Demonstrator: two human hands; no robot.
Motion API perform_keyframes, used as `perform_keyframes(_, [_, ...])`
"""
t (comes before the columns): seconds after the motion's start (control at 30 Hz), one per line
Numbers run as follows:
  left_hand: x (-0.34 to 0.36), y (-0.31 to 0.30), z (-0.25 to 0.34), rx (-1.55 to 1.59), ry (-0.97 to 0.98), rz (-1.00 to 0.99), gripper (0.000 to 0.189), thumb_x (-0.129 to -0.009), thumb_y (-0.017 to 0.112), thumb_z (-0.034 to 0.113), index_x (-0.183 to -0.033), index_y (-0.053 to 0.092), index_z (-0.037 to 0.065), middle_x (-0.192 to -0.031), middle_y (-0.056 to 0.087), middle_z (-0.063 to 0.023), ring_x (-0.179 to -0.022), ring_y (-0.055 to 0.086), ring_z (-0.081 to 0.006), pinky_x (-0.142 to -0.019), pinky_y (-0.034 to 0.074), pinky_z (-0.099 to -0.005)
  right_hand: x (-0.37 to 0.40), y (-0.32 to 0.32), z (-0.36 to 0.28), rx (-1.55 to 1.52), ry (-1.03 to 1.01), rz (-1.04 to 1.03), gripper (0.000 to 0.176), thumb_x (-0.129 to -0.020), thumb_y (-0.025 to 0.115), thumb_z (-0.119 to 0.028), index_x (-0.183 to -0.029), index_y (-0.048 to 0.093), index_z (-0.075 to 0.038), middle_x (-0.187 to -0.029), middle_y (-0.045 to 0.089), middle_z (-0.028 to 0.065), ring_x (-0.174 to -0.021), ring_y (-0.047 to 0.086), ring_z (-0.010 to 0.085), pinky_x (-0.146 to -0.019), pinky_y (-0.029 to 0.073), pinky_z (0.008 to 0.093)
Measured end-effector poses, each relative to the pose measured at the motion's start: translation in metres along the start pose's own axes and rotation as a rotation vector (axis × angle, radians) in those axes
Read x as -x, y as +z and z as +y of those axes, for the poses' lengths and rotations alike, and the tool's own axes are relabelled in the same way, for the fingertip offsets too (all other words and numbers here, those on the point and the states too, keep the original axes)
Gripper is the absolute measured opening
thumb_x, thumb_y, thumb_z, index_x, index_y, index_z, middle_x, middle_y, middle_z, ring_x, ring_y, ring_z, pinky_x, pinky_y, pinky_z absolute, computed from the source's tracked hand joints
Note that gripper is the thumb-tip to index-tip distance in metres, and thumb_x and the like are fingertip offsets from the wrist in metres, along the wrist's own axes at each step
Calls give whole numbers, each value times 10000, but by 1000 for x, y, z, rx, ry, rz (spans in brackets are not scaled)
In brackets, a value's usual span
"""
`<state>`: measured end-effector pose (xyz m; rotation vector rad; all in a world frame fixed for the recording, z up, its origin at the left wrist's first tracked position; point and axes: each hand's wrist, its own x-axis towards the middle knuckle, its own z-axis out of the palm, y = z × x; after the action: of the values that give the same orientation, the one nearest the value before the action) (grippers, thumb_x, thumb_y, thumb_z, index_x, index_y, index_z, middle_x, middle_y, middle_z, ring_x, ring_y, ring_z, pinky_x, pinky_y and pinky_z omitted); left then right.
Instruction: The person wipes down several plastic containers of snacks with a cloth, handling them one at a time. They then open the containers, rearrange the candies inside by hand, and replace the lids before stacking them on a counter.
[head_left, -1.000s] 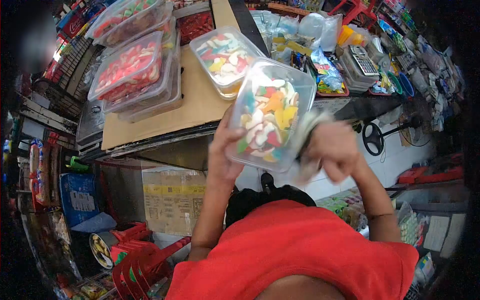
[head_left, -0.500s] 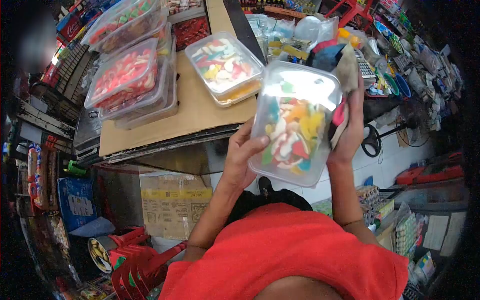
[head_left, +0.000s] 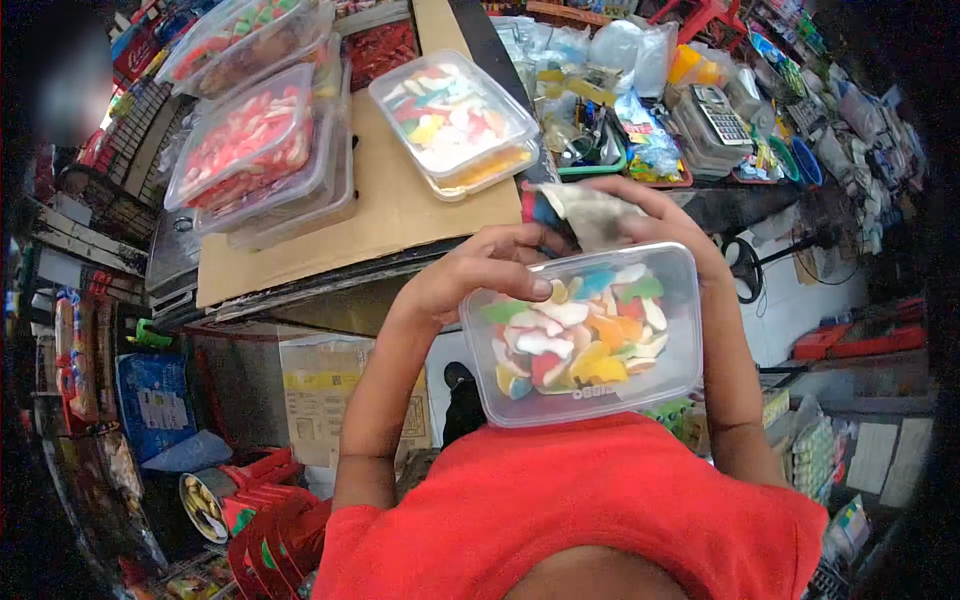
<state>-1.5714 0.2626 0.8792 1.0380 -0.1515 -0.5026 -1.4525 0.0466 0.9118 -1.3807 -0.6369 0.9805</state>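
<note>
My left hand [head_left: 485, 272] grips the upper left edge of a clear plastic tub [head_left: 590, 335] of multicoloured gummy candies, its thumb on the lid. The tub is tilted toward the camera in front of my chest. Behind its top edge, my right hand [head_left: 665, 225] holds a bunched grey, pink and dark cloth [head_left: 590, 215], partly blurred. On the cardboard-covered table, a similar tub [head_left: 455, 115] of mixed candies rests on a tub with orange contents [head_left: 485, 180].
Stacked tubs of red and pink candies [head_left: 245, 140] stand at the table's left. A calculator [head_left: 720, 115] lies on containers at the back right. Red plastic chairs [head_left: 275, 530] are at lower left, a cardboard box [head_left: 335, 395] below the table, a fan [head_left: 745, 268] at right.
The held tub has turned from upright to sideways and come down closer to my chest. The cloth has moved from its right side to behind its top edge.
</note>
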Motion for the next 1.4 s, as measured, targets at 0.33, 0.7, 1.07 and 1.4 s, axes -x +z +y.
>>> perform_keyframes(0.33, [7, 0, 3, -235, 4, 55, 713, -687, 684, 124, -1313, 364, 4, -1083, 597, -177, -944, 600, -208, -798, 470, -274, 28, 15, -8, 317, -98, -224, 895, -610, 723, -489, -1288, 446, 26, -1262, 500, 129, -1158, 489, 213, -1004, 334, 329])
perform_keyframes(0.7, [-15, 54, -24, 62, 603, 444, 709, -915, 514, 329, -1437, 102, 82, -1393, 290, -133, -1112, 497, -249, -944, 405, -352, 12, 28, 12, -7, -581, 798, 659, -776, 609, -205, -1337, 362, 37, -1305, 439, 177, -1179, 454, 248, -1006, 337, 334])
perform_keyframes(1.07, [-7, 53, -35, -99, 461, 501, 575, -867, 626, 160, -1354, 365, 0, -1209, 526, -69, -1095, 478, -123, -943, 381, -272, 15, 38, 10, -72, -755, 747, 562, -957, 347, -339, -1397, 259, -1, -1355, 392, 145, -1176, 466, 247, -1020, 353, 395])
perform_keyframes(1.4, [-5, 30, -59, 280, 638, 378, 421, -903, 530, 164, -1255, 468, -58, -1334, 421, -67, -1176, 447, -172, -1007, 329, -306, -16, 41, 16, -828, -911, 23, 477, -955, 318, -331, -1245, 450, 24, -1183, 538, 204, -1068, 559, 281, -938, 454, 385])
